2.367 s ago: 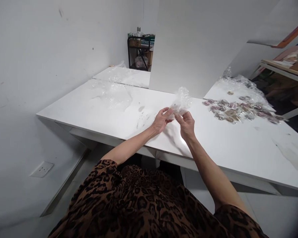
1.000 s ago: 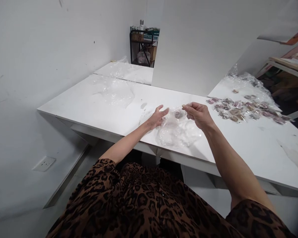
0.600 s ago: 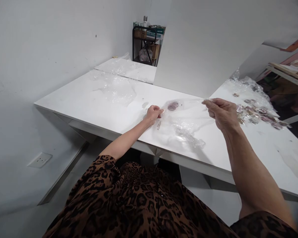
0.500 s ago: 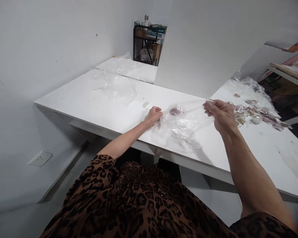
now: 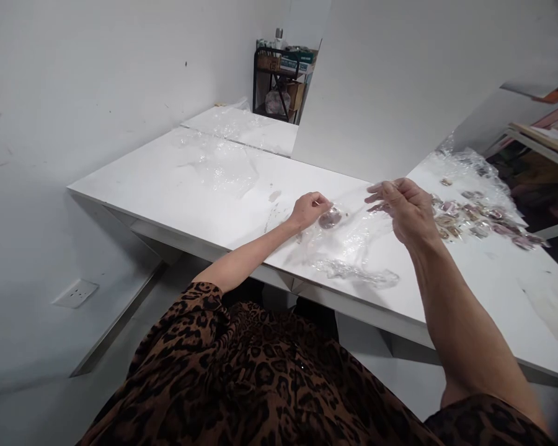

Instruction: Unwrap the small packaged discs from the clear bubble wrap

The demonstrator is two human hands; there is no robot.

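On the white table (image 5: 134,179) in front of me lies a crumpled sheet of clear plastic film (image 5: 353,241). A small, round, dark pinkish item (image 5: 330,217) sits on or under its upper left part; its kind is unclear. My left hand (image 5: 309,209) is closed in a pinch at the film's edge, its fingertips right beside the round item. To the right, my right hand (image 5: 402,204) hovers over the film's far right end. Its fingers are stretched out and apart, and I see nothing firmly held in them.
Several small wrapped items (image 5: 483,220) lie scattered at the right, with a heap of clear plastic (image 5: 478,170) behind them. More thin film (image 5: 223,164) is spread at the left. A tall white panel (image 5: 390,87) stands along the back edge. Beyond is a black shelf rack (image 5: 276,80).
My left hand has moved right, up to the round item. My right hand has shifted slightly left and its fingers have spread. The film, stretched between the hands before, now hangs slack on the table.
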